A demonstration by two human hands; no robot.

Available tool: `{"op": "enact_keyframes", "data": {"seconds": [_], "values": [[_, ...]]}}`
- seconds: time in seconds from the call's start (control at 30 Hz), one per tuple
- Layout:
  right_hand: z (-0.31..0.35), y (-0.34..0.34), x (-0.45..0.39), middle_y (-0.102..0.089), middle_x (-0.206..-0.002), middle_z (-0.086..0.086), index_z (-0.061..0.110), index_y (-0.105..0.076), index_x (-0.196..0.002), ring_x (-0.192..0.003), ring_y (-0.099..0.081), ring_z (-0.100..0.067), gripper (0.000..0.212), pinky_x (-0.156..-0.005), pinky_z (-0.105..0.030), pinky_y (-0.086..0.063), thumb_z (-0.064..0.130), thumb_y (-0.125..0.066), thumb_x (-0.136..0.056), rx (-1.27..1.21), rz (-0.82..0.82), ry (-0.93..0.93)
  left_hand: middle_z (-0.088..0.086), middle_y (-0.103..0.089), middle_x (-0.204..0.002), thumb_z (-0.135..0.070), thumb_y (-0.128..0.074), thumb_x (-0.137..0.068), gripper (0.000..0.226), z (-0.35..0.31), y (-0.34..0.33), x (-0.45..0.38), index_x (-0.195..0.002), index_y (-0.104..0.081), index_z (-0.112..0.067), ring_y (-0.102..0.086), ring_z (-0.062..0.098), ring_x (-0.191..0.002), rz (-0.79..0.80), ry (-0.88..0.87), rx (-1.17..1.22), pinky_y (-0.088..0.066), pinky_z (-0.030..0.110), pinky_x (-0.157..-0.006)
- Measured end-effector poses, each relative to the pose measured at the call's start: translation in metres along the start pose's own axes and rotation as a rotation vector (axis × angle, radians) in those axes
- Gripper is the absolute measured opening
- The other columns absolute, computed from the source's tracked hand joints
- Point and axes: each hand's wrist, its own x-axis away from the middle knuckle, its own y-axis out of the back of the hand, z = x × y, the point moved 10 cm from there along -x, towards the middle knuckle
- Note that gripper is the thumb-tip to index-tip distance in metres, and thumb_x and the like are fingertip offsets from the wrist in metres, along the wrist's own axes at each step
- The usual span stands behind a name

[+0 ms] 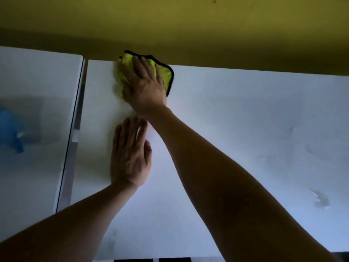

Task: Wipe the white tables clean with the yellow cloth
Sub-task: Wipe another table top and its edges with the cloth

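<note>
Right now R hand (145, 87) flat on yellow cloth (166, 76) at table (245, 120) far edge; L hand (130, 156) flat, holds nothing. Risk: cloth slides off back edge.

You'll find nothing readable here: no text, label, brand, number or sign on any surface near your hands.

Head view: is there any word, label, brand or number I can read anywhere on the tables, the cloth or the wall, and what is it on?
None: no readable text shows in this view.
Yellow cloth: black trim, no visible tag or print.
White table and the table on the left: bare, only faint smudges.
Blue object on the table on the left: too blurred to tell whether it carries any marking.
Yellow wall: plain.
</note>
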Motion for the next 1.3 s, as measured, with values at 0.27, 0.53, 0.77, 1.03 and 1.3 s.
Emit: {"op": "enact_keyframes", "data": {"seconds": [0.27,0.53,0.77,1.03,1.3], "values": [[-0.137,0.045,0.036,-0.024,-0.164,-0.004,0.035,-0.034,-0.154,-0.152,-0.016,-0.026,0.063,-0.122,-0.046,-0.014,0.049,-0.045,-0.093,-0.043,-0.151,-0.352,0.012,-0.031,-0.168,-0.021,-0.039,-0.103,0.057,-0.004,0.009,-0.002,-0.159,-0.038,-0.009,-0.028,0.037,-0.155,-0.041,-0.019,0.021,-0.022,0.056,-0.126],[-0.202,0.072,0.065,-0.018,-0.166,-0.007,0.026,-0.029,-0.157,-0.154,-0.009,-0.026,0.062,-0.124,-0.047,-0.004,0.046,-0.035,-0.099,0.005,-0.252,-0.688,0.012,-0.031,-0.168,-0.021,-0.04,-0.102,0.057,-0.005,0.009,-0.002,-0.158,-0.039,-0.009,-0.026,0.036,-0.156,-0.063,-0.005,0.034,-0.02,0.054,-0.127],[-0.019,0.01,0.016,-0.019,-0.166,-0.006,0.032,-0.029,-0.156,-0.154,-0.009,-0.024,0.064,-0.124,-0.046,-0.005,0.045,-0.042,-0.095,-0.018,-0.002,-0.083,0.014,-0.031,-0.167,-0.024,-0.036,-0.103,0.059,-0.002,0.006,-0.001,-0.161,-0.033,-0.011,-0.027,0.034,-0.156,-0.01,0.009,-0.012,-0.017,0.05,-0.129],[-0.159,0.063,0.072,-0.029,-0.163,-0.006,0.032,-0.039,-0.152,-0.152,-0.019,-0.028,0.057,-0.121,-0.041,-0.015,0.042,-0.046,-0.097,-0.079,-0.177,-0.328,0.013,-0.033,-0.167,-0.021,-0.04,-0.102,0.056,-0.007,0.014,-0.001,-0.157,-0.042,-0.01,-0.031,0.037,-0.154,-0.099,-0.036,0.018,-0.021,0.052,-0.127],[-0.239,0.089,0.118,-0.02,-0.166,-0.007,0.028,-0.031,-0.156,-0.154,-0.012,-0.025,0.062,-0.124,-0.045,-0.009,0.041,-0.041,-0.096,-0.03,-0.233,-0.646,0.014,-0.033,-0.167,-0.019,-0.041,-0.102,0.057,-0.006,0.014,0.0,-0.158,-0.041,-0.009,-0.031,0.039,-0.153,-0.119,-0.035,0.034,-0.021,0.053,-0.127]]}}
